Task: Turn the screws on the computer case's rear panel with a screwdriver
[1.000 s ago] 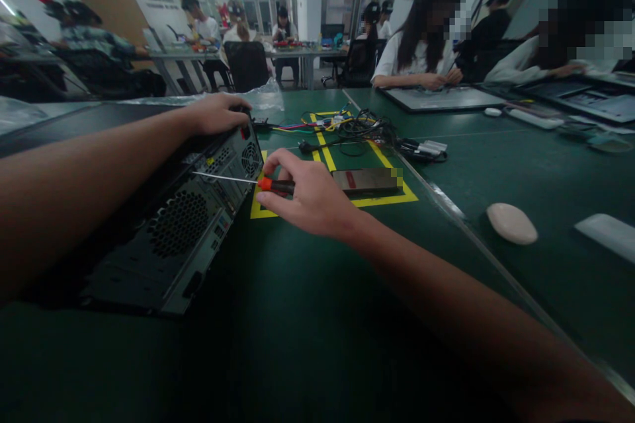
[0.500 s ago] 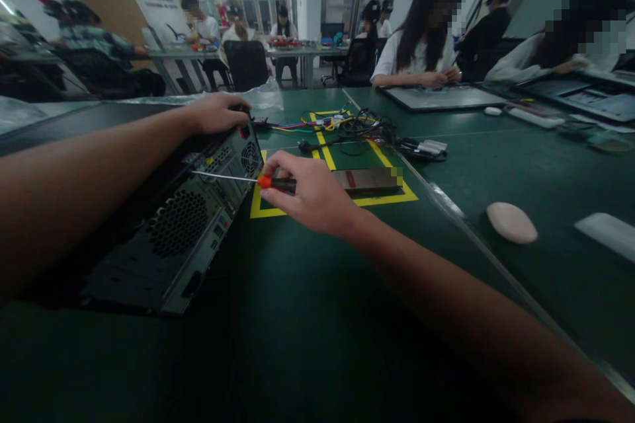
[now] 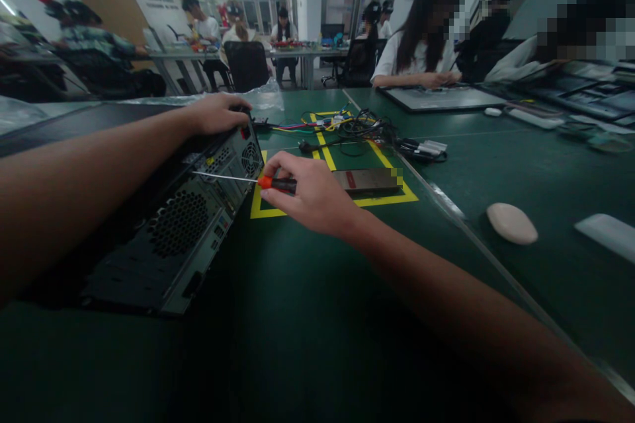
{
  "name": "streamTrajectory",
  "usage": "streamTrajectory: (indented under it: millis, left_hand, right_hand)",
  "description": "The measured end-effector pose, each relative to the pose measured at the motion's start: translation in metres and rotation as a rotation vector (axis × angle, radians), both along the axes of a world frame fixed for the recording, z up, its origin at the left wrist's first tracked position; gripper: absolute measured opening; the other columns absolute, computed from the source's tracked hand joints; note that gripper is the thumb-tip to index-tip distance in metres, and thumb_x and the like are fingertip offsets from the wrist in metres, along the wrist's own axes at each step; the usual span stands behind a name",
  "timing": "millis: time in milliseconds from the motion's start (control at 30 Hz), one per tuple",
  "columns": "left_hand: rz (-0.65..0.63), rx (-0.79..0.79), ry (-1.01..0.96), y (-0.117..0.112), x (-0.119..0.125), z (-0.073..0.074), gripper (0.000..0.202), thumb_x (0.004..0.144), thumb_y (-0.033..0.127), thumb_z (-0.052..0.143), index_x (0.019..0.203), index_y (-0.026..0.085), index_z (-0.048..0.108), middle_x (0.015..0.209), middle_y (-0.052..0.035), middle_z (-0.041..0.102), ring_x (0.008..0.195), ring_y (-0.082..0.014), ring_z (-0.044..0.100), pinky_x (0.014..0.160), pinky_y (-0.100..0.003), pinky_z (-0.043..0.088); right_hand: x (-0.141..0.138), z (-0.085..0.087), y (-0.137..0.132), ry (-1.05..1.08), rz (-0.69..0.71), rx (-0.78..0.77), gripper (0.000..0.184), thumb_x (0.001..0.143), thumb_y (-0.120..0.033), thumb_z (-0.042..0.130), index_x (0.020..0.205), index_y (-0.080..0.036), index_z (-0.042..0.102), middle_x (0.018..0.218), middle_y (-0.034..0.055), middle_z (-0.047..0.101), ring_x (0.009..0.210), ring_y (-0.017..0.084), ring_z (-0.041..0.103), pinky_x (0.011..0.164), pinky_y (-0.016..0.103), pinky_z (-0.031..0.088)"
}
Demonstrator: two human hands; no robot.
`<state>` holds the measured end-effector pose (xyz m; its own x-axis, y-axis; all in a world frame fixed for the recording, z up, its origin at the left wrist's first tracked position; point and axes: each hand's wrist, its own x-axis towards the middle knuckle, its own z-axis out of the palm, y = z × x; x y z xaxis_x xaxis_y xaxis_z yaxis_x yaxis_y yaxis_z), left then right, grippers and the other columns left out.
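Observation:
A black desktop computer case (image 3: 178, 225) lies on its side on the green table (image 3: 307, 317), its rear panel with vents and ports facing me. My left hand (image 3: 218, 112) rests curled over the case's far top corner, gripping it. My right hand (image 3: 310, 195) is closed around the orange and black handle of a screwdriver (image 3: 238, 179). The thin metal shaft points left and its tip touches the rear panel near the upper edge.
A flat dark component (image 3: 370, 180) lies inside a yellow taped square (image 3: 367, 200) behind my right hand. A tangle of coloured cables (image 3: 347, 127) sits further back. A white mouse (image 3: 510, 223) and white keyboard edge (image 3: 605, 236) lie right. Other people work at neighbouring tables.
My right hand has shifted very slightly on the screwdriver handle. The case and left hand have stayed put.

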<state>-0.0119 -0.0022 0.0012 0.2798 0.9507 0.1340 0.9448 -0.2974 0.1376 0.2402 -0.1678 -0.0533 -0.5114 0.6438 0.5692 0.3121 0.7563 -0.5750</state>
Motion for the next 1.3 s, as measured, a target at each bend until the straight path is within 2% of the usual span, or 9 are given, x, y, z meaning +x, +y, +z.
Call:
streamTrajectory:
  millis: [200, 533, 700, 833, 967, 1067, 1200, 1300]
  left_hand:
    - [-0.015, 0.008, 0.013, -0.0017, 0.0015, 0.0005, 0.071, 0.085, 0.047, 0.048, 0.144, 0.01, 0.061, 0.139, -0.0158, 0.064, 0.126, -0.0329, 0.059, 0.112, -0.045, 0.042]
    - [-0.002, 0.008, 0.029, -0.0029, 0.0022, 0.0011, 0.069, 0.084, 0.048, 0.048, 0.143, 0.014, 0.061, 0.141, -0.0104, 0.064, 0.126, -0.0295, 0.058, 0.113, -0.041, 0.041]
    - [-0.022, -0.003, 0.019, -0.0034, 0.0025, 0.0014, 0.072, 0.084, 0.048, 0.047, 0.144, 0.009, 0.06, 0.142, -0.0153, 0.063, 0.128, -0.0314, 0.058, 0.114, -0.042, 0.04]
    - [-0.027, 0.005, 0.019, -0.0021, 0.0015, 0.0006, 0.073, 0.083, 0.049, 0.047, 0.144, 0.01, 0.06, 0.143, -0.0151, 0.062, 0.128, -0.0316, 0.057, 0.115, -0.043, 0.04]
    - [-0.019, 0.005, 0.012, -0.0021, 0.0015, 0.0008, 0.073, 0.082, 0.049, 0.049, 0.143, 0.012, 0.061, 0.142, -0.0126, 0.064, 0.125, -0.0309, 0.059, 0.113, -0.043, 0.041]
    - [-0.024, 0.0, -0.004, -0.0029, 0.0019, 0.0013, 0.073, 0.081, 0.049, 0.051, 0.142, 0.011, 0.061, 0.142, -0.0134, 0.064, 0.122, -0.0321, 0.06, 0.112, -0.044, 0.042]
    - [0.002, -0.002, 0.01, -0.0036, 0.0021, 0.0017, 0.071, 0.082, 0.05, 0.05, 0.143, 0.015, 0.061, 0.142, -0.0105, 0.064, 0.123, -0.0315, 0.059, 0.112, -0.043, 0.042]
    - [-0.013, 0.004, 0.015, -0.0034, 0.0021, 0.0015, 0.072, 0.082, 0.049, 0.05, 0.143, 0.012, 0.061, 0.143, -0.0134, 0.063, 0.127, -0.0327, 0.057, 0.113, -0.043, 0.04]
  right_hand:
    - [0.0003, 0.0003, 0.0002, -0.005, -0.005, 0.019, 0.014, 0.089, -0.027, 0.064, 0.098, -0.016, 0.067, 0.087, 0.001, 0.07, 0.079, 0.015, 0.062, 0.075, 0.026, 0.04]
    - [0.0006, 0.0019, -0.0003, -0.027, -0.055, 0.03, 0.022, 0.094, -0.034, 0.064, 0.098, -0.014, 0.072, 0.09, 0.003, 0.072, 0.083, 0.016, 0.063, 0.076, 0.027, 0.039]
    - [-0.0013, 0.0032, -0.004, -0.067, -0.102, -0.025, 0.033, 0.099, -0.042, 0.056, 0.091, -0.015, 0.074, 0.083, 0.0023, 0.069, 0.078, 0.015, 0.059, 0.071, 0.028, 0.034]
    - [-0.001, 0.0022, -0.0048, -0.032, -0.075, -0.035, 0.027, 0.09, -0.037, 0.068, 0.105, -0.015, 0.068, 0.082, -0.0014, 0.066, 0.073, 0.013, 0.056, 0.071, 0.026, 0.035]
    - [0.0001, 0.002, -0.0041, -0.021, -0.036, 0.0, 0.014, 0.088, -0.025, 0.065, 0.101, -0.018, 0.064, 0.082, -0.0024, 0.065, 0.074, 0.013, 0.056, 0.072, 0.026, 0.036]
    - [0.0005, 0.0027, -0.0042, -0.025, -0.037, -0.002, 0.011, 0.089, -0.024, 0.063, 0.098, -0.018, 0.064, 0.082, -0.0017, 0.065, 0.075, 0.013, 0.056, 0.073, 0.026, 0.037]
    - [0.0005, 0.0032, -0.0044, -0.024, -0.035, -0.007, 0.011, 0.09, -0.026, 0.063, 0.098, -0.018, 0.065, 0.082, -0.0012, 0.066, 0.075, 0.013, 0.056, 0.072, 0.026, 0.037]
    - [0.0004, 0.003, -0.0038, -0.017, -0.028, 0.002, 0.012, 0.09, -0.027, 0.063, 0.098, -0.018, 0.065, 0.082, -0.0012, 0.066, 0.074, 0.013, 0.057, 0.072, 0.026, 0.037]
